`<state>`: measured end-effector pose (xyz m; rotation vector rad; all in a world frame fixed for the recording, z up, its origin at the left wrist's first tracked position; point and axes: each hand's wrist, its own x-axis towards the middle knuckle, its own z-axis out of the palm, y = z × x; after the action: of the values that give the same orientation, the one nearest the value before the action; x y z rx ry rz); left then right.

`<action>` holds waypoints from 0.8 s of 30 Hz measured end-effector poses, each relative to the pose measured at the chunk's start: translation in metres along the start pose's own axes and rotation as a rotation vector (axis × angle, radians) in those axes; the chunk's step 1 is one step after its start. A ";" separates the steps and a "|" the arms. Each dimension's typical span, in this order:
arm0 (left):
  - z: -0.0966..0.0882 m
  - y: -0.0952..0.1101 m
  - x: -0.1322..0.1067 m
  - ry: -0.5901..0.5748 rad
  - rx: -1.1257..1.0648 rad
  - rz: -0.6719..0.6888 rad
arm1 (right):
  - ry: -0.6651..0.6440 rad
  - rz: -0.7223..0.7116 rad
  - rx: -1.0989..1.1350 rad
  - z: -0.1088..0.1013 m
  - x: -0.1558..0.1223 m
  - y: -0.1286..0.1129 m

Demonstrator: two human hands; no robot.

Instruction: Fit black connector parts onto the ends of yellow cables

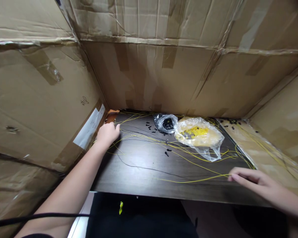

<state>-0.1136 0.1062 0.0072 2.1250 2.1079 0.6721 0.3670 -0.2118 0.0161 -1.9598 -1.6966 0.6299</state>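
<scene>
- Right hand [242,177]: closed, pinching yellow strands [201,180].
- Left hand [107,135]: fingers hidden, grip cannot be told.
- Tabletop [139,185]: dark, bearing plastic bag [215,140] with yellow pieces [197,132].

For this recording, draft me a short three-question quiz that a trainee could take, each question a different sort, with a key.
1. Open: What does the right hand pinch?
2. True or false: In the picture, the clear bag of yellow pieces lies to the right of the clear bag of small black pieces.
3. Multiple choice: What are the walls around the dark tabletop made of? a) metal b) cardboard c) glass

Key:
1. At least one thin yellow strand.
2. True.
3. b
</scene>
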 end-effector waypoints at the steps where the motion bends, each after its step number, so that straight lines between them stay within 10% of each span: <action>1: -0.003 0.004 -0.003 0.014 0.110 0.040 | -0.110 -0.001 0.032 0.002 0.005 -0.007; 7: -0.022 0.060 -0.044 0.133 -0.137 0.396 | -0.275 -0.145 0.016 0.004 0.039 -0.056; 11: -0.016 0.122 -0.097 -0.455 -0.653 0.641 | -0.222 -0.357 -0.115 0.025 0.076 -0.104; 16: 0.012 0.156 -0.132 -0.804 -0.946 0.538 | -0.072 -0.483 -0.316 0.070 0.117 -0.143; 24: 0.018 0.118 -0.096 -0.393 -0.598 0.603 | 0.075 -0.510 0.103 0.100 0.144 -0.131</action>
<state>0.0072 0.0112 0.0082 2.2523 0.9073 0.7249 0.2228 -0.0476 0.0136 -1.3774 -1.9658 0.4349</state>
